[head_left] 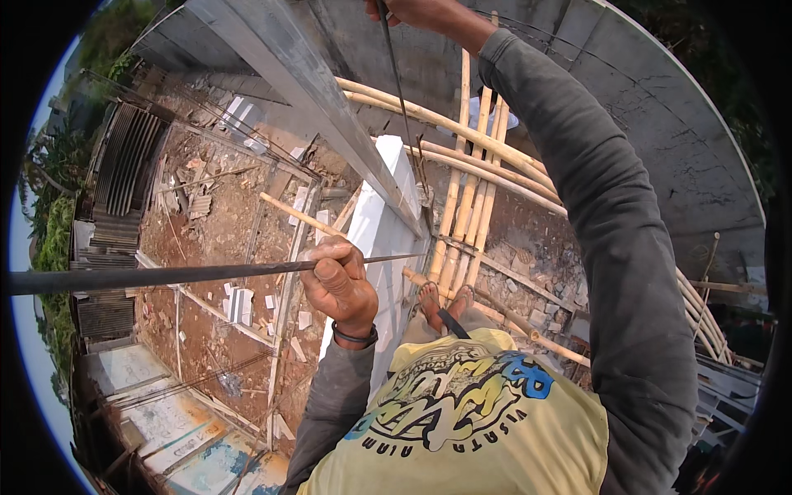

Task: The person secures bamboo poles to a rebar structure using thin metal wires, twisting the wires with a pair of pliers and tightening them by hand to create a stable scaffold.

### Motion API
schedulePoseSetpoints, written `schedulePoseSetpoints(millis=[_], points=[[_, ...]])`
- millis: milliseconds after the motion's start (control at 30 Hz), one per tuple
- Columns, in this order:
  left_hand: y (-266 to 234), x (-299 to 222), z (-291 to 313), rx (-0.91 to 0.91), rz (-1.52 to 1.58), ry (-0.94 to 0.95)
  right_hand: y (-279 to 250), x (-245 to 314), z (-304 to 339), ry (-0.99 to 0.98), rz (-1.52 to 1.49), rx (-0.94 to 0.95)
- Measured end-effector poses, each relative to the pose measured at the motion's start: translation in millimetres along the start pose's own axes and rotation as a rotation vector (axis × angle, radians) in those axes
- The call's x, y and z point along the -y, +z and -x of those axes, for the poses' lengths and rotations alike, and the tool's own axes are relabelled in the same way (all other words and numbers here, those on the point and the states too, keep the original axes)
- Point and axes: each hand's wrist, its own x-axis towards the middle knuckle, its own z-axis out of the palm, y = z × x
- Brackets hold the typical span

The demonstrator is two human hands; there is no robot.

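Note:
My left hand, with a dark band at the wrist, is closed round a long dark steel rod. That rod runs from the left rim past my fist to the end of a white block wall. At the top edge, partly cut off, my right hand closes on a second thin dark rod. This one slants down toward the far end of the same wall. Between my hands a tall grey post rises at a slant in the picture, its foot by the wall.
My bare feet stand on bamboo poles lashed as scaffolding high above the ground. A grey concrete wall curves along the right. Below lie reddish soil, rubble and white blocks. Corrugated sheets stand at left.

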Motion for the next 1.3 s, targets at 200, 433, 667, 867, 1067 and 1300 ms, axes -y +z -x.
schedulePoseSetpoints(millis=[200,433,667,867,1067,1300], points=[[-14.2,2.6,14.9,0.014,0.037,-0.009,24.9,-63.8,48.1,0.11,0.443,0.152],[-16.6,21.5,59.4,-0.039,-0.048,-0.069,52.7,-128.1,87.8,0.081,0.396,0.169],[-35.5,35.5,97.8,-0.057,-0.203,-0.2,70.7,-180.8,120.2,0.223,0.409,0.207],[-50.7,16.3,117.9,-0.134,-0.2,-0.215,74.9,-217.9,131.5,0.277,0.486,0.287],[-59.8,-5.0,125.3,-0.213,-0.3,-0.162,79.2,-239.7,150.1,0.324,0.508,0.323],[-64.0,-16.2,126.6,-0.288,-0.316,-0.143,84.0,-249.0,148.6,0.353,0.411,0.368]])
